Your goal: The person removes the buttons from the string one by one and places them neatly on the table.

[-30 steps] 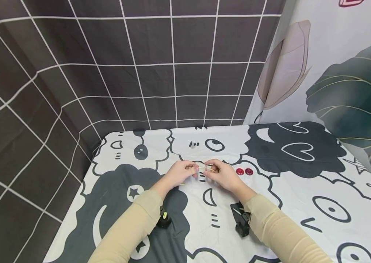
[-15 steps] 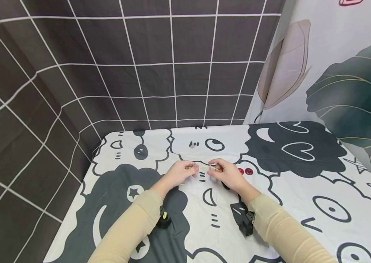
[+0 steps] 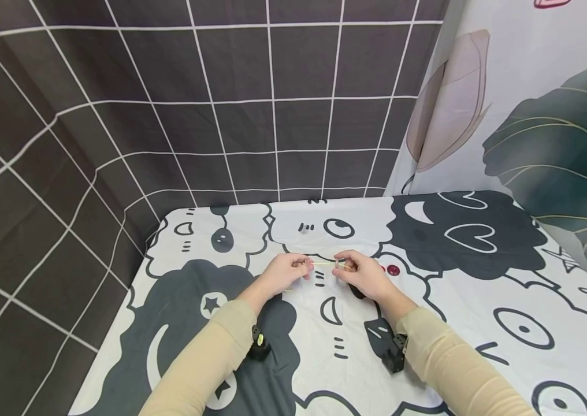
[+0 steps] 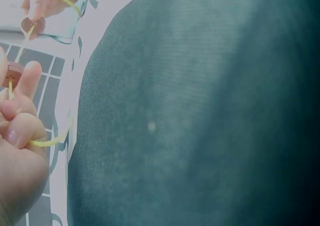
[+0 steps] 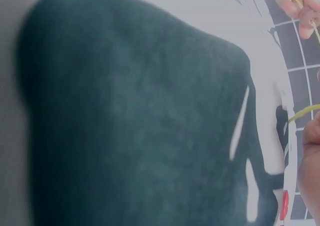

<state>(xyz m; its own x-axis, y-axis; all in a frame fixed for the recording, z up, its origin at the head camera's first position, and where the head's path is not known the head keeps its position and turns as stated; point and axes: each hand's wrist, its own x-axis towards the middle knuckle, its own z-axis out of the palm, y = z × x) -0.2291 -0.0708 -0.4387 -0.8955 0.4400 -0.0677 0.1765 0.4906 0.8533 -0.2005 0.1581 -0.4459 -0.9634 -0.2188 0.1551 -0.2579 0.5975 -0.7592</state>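
My left hand [image 3: 284, 273] pinches a reddish round button [image 4: 12, 74] with small holes between finger and thumb. A yellow cord [image 3: 323, 264] runs from it to my right hand [image 3: 360, 275], fairly straight. At the right fingertips sits a second button [image 4: 33, 27], pinched, with the cord passing through it. One loose length of cord [image 4: 50, 142] comes out of the curled left fingers; another piece of cord [image 5: 305, 110] sticks out by the right hand. Both hands stay just above the cloth, a short gap apart.
A dark red button [image 3: 393, 270] lies on the patterned cloth [image 3: 460, 312] right of my right hand, with another partly hidden beside it. Black wrist cameras hang under both forearms. A dark gridded curtain [image 3: 298, 127] stands behind the table.
My right hand has moved a little to the right, away from the left one. The stretch of cord between them has lengthened and straightened. The left hand has stayed nearly still.
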